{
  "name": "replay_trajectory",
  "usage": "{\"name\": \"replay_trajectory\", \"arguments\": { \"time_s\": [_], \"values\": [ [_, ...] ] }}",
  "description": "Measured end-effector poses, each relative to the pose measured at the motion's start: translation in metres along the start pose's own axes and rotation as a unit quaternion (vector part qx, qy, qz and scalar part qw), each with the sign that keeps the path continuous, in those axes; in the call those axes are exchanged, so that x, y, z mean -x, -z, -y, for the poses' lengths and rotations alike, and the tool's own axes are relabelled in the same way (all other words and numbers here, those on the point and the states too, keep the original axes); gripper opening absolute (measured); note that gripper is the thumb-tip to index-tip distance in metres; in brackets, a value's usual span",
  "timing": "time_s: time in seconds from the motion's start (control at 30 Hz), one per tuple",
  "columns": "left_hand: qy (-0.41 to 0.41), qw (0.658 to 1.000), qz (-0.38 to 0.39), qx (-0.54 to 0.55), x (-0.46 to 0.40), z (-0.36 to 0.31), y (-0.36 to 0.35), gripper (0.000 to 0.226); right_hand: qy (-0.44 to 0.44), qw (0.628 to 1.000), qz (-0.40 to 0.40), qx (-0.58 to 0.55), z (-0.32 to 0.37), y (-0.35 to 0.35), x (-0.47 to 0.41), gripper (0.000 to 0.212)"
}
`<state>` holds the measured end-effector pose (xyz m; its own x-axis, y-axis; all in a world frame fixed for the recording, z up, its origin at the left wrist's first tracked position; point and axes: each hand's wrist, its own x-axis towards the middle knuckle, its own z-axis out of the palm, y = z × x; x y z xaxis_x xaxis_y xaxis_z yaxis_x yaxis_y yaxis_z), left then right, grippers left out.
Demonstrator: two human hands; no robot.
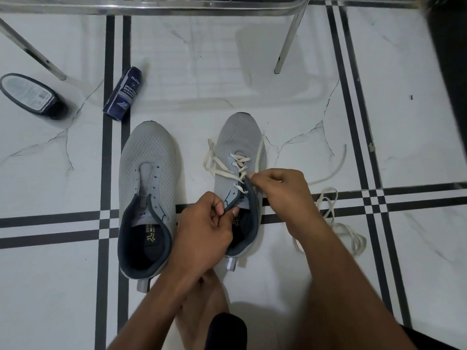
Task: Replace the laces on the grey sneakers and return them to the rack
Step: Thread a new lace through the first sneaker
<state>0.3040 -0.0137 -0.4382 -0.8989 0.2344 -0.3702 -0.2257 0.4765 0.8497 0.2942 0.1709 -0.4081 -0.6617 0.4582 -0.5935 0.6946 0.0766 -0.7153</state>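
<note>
status: task approx. half done at best, judged from layout. right-hand sneaker [240, 157] at frame ctr carries a cream lace [237, 164] through most eyelets; top eyelets look unfinished. left-hand sneaker [149, 173] has bare eyelets, no lace fitted. a second loose lace [336, 223] lies on the floor [417, 248] at lower right. rack [290, 34] legs show along top edge; neither shoe returned yet.

grip state: left hand [204, 226] pinches the collar/tongue edge of the laced sneaker, fingers curled. right hand [278, 188] pinches the lace end just above the top eyelets.

position: laced sneaker sits directly under both hands, touching them. unlaced sneaker just beside the left hand, not held.

other: cleaner can [123, 94] and a dark container [32, 96] at upper left.
</note>
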Motion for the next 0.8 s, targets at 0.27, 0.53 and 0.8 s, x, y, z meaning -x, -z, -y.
{"name": "replay_trajectory", "arguments": {
  "time_s": [0.27, 0.53, 0.8],
  "values": [
    [0.011, 1.000, 0.009, 0.004, -0.001, -0.001, 0.000, 0.037, 0.009, 0.991, -0.127, -0.038, -0.003, 0.005, -0.004, 0.042],
    [0.004, 1.000, 0.014, -0.008, -0.001, 0.000, 0.001, 0.036, 0.049, 0.973, -0.210, -0.081, -0.017, -0.016, -0.004, 0.029],
    [0.005, 1.000, 0.018, -0.001, 0.000, -0.001, 0.001, 0.035, 0.060, 0.975, -0.186, -0.104, -0.019, -0.018, 0.000, 0.038]
  ]
}}
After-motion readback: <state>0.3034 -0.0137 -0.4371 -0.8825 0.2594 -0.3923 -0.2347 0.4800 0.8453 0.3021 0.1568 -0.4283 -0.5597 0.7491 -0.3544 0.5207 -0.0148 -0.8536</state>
